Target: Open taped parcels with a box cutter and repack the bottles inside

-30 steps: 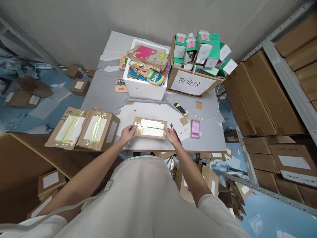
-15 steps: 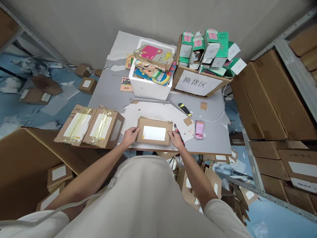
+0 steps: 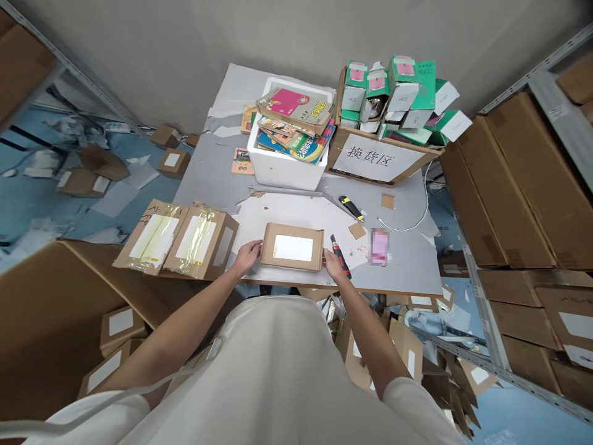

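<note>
Between my two hands is a flat cardboard box [image 3: 291, 246] with a white label on its upper face, close to the table's front edge. My left hand [image 3: 248, 257] grips its left side, fingers curled at the edge. At the opposite side, my right hand [image 3: 332, 263] holds the right edge. A red and black box cutter [image 3: 341, 256] lies just beside my right hand. Farther back rests a yellow and black box cutter [image 3: 351, 208]. The undersides of the box and some fingertips are hidden.
Two taped cartons [image 3: 201, 241] stand at the table's left. Behind are a white foam box [image 3: 287, 172] of books and an open carton [image 3: 384, 162] packed with green boxes. A pink pixelated item [image 3: 379, 247] and white cable [image 3: 407, 227] lie right. Shelving [image 3: 491, 334] flanks the table.
The camera view has shifted slightly, moving the scene a little rightward. The cardboard box now shows more of its top face and less of its front side, with both hands still at its ends.
</note>
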`<state>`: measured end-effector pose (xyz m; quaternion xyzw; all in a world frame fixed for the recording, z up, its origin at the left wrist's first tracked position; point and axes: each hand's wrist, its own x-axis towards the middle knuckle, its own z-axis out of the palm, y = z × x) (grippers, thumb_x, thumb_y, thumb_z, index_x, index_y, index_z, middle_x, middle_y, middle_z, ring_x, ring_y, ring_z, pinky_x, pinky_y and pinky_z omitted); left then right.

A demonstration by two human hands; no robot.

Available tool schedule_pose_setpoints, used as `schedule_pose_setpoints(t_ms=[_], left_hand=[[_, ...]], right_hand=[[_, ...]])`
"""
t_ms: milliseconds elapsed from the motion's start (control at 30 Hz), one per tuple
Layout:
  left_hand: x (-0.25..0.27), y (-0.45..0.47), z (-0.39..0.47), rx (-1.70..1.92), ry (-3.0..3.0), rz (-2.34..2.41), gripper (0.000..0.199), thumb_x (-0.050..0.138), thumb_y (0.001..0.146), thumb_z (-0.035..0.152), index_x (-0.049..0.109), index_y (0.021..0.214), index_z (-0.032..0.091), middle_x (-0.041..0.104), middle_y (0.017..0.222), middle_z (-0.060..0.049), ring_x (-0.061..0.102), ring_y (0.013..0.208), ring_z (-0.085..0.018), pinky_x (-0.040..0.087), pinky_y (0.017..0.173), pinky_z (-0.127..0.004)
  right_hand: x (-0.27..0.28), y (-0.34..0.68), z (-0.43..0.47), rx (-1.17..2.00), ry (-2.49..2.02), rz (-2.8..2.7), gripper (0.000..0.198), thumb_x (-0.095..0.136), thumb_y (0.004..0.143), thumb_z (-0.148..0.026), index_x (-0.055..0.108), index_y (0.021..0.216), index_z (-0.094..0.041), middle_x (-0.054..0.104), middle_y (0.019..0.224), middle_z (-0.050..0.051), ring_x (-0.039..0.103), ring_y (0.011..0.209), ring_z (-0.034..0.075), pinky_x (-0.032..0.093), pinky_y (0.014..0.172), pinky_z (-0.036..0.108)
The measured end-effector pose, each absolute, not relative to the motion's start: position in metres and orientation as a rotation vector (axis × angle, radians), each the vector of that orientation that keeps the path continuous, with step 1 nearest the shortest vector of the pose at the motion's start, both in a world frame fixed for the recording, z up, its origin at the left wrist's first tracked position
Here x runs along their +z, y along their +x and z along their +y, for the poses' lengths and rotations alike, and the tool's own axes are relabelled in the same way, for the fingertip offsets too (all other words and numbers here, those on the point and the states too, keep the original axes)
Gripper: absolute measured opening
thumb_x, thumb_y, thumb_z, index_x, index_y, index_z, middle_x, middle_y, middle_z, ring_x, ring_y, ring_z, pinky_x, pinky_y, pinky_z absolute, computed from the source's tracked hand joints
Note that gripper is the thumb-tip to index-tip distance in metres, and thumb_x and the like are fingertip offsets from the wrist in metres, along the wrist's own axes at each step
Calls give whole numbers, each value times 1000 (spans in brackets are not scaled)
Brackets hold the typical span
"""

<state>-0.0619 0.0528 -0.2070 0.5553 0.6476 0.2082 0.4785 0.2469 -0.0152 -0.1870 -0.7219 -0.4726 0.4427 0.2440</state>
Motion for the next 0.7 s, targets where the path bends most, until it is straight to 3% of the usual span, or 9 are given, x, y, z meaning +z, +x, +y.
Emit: schedule_pose_setpoints(t_ms=[67, 167, 267, 333, 467, 567, 700], left_hand=[[-213, -74, 43, 503, 1325, 1531, 55, 55, 74, 36, 58, 122, 12, 67, 112, -14, 67, 95, -23, 52, 84, -36], [-219, -89, 29, 471, 1313, 1459, 75, 71, 59, 33, 54, 129, 13, 59, 128, -19, 62, 111, -30, 49, 94, -44], [-221, -94, 22, 443, 1327, 1392, 91, 79, 51, 41, 50, 133, 15, 53, 137, -19, 50, 125, -37, 42, 102, -51], [-223, -91, 21, 434, 1348, 1339, 92, 78, 52, 50, 51, 133, 16, 54, 136, -17, 48, 127, -37, 40, 104, -52], [-223, -77, 21, 445, 1348, 1254, 76, 70, 61, 60, 59, 121, 15, 64, 124, -12, 56, 118, -32, 41, 104, -48], [-216, -70, 20, 481, 1302, 1259, 71, 68, 63, 62, 61, 115, 14, 68, 115, -13, 59, 113, -31, 45, 99, -47], [-193, -65, 26, 538, 1324, 1338, 64, 62, 69, 62, 62, 112, 15, 65, 118, -14, 60, 110, -28, 47, 96, -43]], right_hand=[[-195, 251, -29, 1237, -1920, -1243, 43, 39, 92, -33, 55, 129, -16, 67, 115, 12, 66, 100, 20, 52, 90, 38], [-203, 254, -47, 1277, -1873, -1220, 62, 57, 79, -22, 45, 139, -15, 59, 128, 16, 66, 103, 21, 51, 93, 39], [-209, 251, -54, 1311, -1814, -1239, 84, 68, 68, -16, 36, 145, -21, 49, 141, 15, 59, 116, 24, 48, 99, 41], [-211, 246, -53, 1325, -1748, -1288, 87, 71, 65, -16, 35, 144, -23, 50, 141, 12, 55, 122, 25, 44, 103, 44], [-214, 235, -49, 1330, -1667, -1286, 69, 67, 71, -19, 46, 136, -23, 59, 130, 8, 55, 120, 24, 43, 104, 43], [-211, 232, -50, 1380, -1647, -1211, 58, 66, 74, -23, 50, 130, -23, 63, 123, 7, 62, 109, 22, 50, 95, 39], [-194, 241, -44, 1328, -1710, -1302, 41, 60, 80, -30, 56, 120, -20, 65, 110, 8, 64, 90, 19, 52, 83, 34]])
